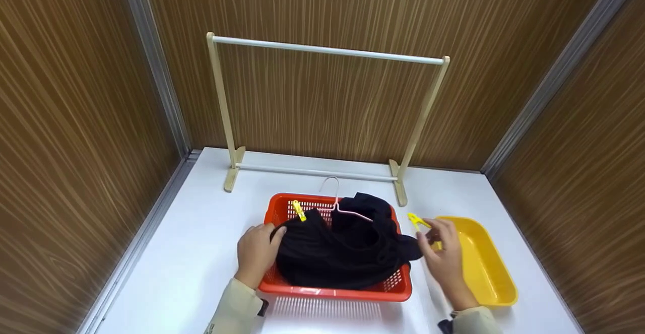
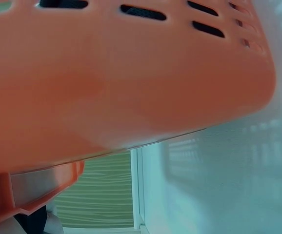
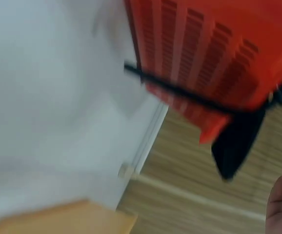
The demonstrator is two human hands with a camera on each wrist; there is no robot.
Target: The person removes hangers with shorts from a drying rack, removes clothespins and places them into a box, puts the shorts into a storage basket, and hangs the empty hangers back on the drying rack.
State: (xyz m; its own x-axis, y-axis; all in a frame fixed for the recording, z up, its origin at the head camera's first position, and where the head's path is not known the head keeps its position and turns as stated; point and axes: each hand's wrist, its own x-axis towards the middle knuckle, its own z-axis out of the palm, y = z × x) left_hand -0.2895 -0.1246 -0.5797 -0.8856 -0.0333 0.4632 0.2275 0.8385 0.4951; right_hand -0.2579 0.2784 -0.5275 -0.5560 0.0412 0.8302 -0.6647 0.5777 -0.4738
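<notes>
Black cloth (image 1: 327,253) lies bunched in a red basket (image 1: 335,292), with a pale pink hanger (image 1: 336,206) in it. A yellow clip (image 1: 299,210) sits at the cloth's upper left edge. My left hand (image 1: 258,253) pinches the cloth's left end over the basket's rim; in the left wrist view a bit of dark cloth (image 2: 32,222) shows at the hand. My right hand (image 1: 443,256) holds another yellow clip (image 1: 417,220) by its fingertips, right of the basket. In the right wrist view the hand (image 3: 281,209) is partly cut off at the edge.
A yellow tray (image 1: 496,268) stands to the right, partly behind my right hand. Behind the basket stands a wooden rack with a white top bar (image 1: 327,50) and a lower bar (image 1: 317,172). Wood-grain walls (image 1: 322,112) enclose the white table (image 1: 176,253).
</notes>
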